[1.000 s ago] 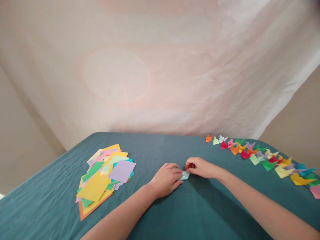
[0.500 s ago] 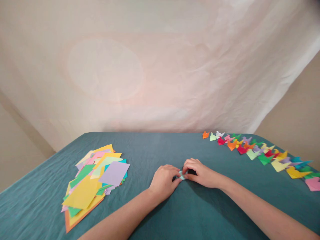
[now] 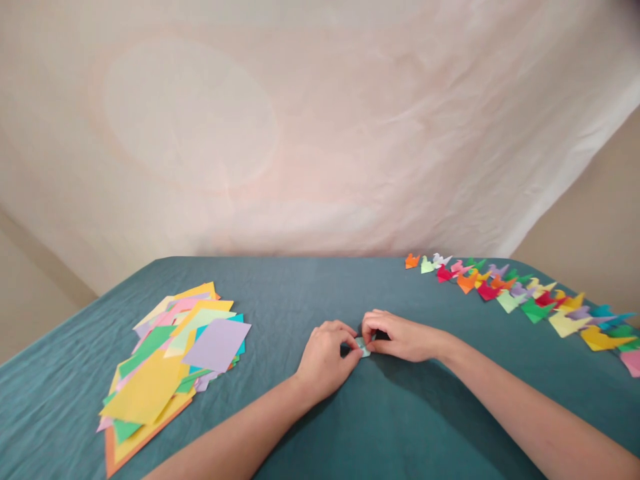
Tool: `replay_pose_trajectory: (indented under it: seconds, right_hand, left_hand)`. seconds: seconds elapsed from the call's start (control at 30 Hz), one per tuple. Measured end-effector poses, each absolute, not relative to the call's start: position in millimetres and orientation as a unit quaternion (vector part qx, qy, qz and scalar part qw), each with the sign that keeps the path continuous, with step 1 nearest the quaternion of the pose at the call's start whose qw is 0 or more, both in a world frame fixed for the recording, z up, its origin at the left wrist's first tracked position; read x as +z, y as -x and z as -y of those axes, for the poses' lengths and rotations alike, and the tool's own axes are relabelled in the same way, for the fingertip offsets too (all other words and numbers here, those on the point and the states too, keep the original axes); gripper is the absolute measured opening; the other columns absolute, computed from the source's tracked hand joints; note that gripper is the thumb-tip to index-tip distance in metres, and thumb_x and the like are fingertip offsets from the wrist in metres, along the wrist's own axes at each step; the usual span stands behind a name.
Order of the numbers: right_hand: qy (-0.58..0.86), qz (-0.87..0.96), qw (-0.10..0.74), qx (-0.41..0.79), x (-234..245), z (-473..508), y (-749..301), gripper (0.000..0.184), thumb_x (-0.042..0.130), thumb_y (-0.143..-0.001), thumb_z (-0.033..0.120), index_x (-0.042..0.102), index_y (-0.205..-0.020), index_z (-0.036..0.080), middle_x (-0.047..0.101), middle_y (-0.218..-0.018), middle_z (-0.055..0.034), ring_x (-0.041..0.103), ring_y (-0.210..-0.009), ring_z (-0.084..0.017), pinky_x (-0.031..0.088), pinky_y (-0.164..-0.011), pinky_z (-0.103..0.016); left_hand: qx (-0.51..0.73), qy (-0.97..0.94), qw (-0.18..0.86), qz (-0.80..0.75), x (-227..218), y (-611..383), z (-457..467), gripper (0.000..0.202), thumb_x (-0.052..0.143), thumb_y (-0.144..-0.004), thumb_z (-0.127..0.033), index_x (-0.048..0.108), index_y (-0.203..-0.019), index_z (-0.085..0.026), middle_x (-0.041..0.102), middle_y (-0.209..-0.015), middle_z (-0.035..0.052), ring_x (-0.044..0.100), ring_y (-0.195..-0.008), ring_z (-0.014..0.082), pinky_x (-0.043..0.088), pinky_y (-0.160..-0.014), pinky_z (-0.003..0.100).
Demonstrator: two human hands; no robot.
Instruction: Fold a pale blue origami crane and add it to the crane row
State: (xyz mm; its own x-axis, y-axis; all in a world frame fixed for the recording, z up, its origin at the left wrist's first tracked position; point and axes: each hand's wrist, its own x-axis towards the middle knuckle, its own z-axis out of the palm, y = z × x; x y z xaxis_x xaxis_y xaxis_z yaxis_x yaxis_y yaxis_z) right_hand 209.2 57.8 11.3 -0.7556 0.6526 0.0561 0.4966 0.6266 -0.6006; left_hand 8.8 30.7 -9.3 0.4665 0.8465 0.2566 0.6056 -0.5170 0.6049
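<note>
A small folded piece of pale blue-green paper [image 3: 365, 347] lies on the dark green tablecloth, pinched between both hands. My left hand [image 3: 329, 355] grips its left side, thumb and fingertips closed on the edge. From the right, my right hand [image 3: 397, 335] has its thumb and forefinger bent together on the other edge. Fingertips cover much of the paper, so its exact folds are hard to make out.
At the left is a loose pile of coloured paper sheets [image 3: 150, 387], with a lilac square [image 3: 217, 345] on top. Folded paper birds [image 3: 509, 301] in several colours stand in slanting rows at the right. Behind the table [image 3: 280, 287] hangs a pale cloth [image 3: 320, 133].
The camera view has shifted slightly. Both hands stay at the small paper, the fingers of each moving a little around its edges.
</note>
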Motion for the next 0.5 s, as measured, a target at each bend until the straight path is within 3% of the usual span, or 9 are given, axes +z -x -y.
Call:
replay_pose_trajectory:
  seconds: [0.5]
  right_hand:
    - [0.349,0.892,0.109,0.264,7.6,-55.2,-204.7,0.008,0.049,-0.086,0.016,0.051,-0.079,0.019,0.056,-0.08,-0.0008,0.047,-0.08,-0.016,0.036,-0.076,-0.029]
  left_hand:
    - [0.269,-0.847,0.177,-0.423,-9.0,-9.9,-27.1,0.006,0.055,-0.078,-0.015,0.058,-0.074,-0.019,0.062,-0.093,0.0018,0.054,-0.091,0.0193,0.04,-0.082,0.032]
